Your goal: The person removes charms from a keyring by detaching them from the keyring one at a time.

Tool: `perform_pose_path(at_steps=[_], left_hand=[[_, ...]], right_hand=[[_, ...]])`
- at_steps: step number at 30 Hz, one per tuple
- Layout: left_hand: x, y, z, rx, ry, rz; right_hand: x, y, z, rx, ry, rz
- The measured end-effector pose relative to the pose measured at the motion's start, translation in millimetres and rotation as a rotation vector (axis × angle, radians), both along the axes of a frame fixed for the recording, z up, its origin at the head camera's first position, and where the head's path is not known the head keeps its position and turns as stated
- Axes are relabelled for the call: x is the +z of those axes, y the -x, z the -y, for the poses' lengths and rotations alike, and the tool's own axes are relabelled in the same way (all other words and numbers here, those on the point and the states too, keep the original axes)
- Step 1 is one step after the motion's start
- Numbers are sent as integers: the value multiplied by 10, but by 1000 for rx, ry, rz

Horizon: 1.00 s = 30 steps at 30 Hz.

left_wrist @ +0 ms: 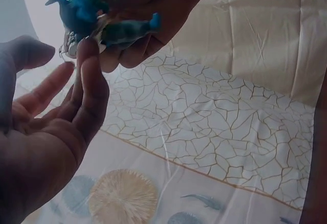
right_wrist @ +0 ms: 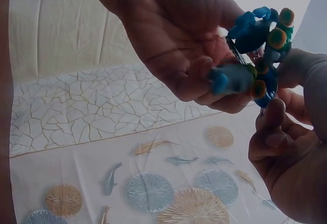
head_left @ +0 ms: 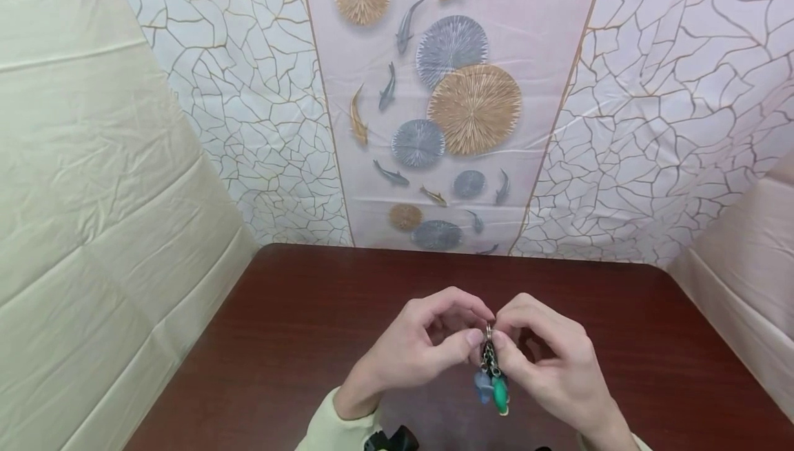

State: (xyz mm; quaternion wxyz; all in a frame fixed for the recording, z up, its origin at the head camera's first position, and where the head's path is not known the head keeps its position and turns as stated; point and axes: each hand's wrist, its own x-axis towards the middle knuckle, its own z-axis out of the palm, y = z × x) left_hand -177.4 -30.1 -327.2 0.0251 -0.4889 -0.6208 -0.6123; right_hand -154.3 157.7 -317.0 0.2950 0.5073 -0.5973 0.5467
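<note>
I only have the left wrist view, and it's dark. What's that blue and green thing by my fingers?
Observer: A bunch of small charms hanging on short chains from a metal ring, seen from the head camera.
Operator: Which hand has it?
Observer: Both: the left hand and right hand pinch the ring from either side.
Operator: Is it resting on anything?
Observer: No, it hangs above the dark wooden table.
</note>
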Motion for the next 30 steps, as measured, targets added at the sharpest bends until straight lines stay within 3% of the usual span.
perform_pose_path(at_steps=[3, 10, 19, 26, 28, 30], left_hand=[[-5, 20, 0, -40, -8, 9], [-4, 11, -12, -5, 3, -20], [13, 24, 55, -26, 53, -72], [18, 8, 42, 11, 15, 65], [21, 3, 26, 40, 7, 69], [24, -3, 12, 66, 11, 25]], right_hand=[[0, -1, 0, -16, 8, 4], [-8, -3, 9, -23, 3, 11], [-1, -59, 19, 10, -17, -5], [28, -58, 26, 13, -18, -31], [31, -42, 25, 7, -18, -31], [31, -26, 20, -2, -19, -28]])
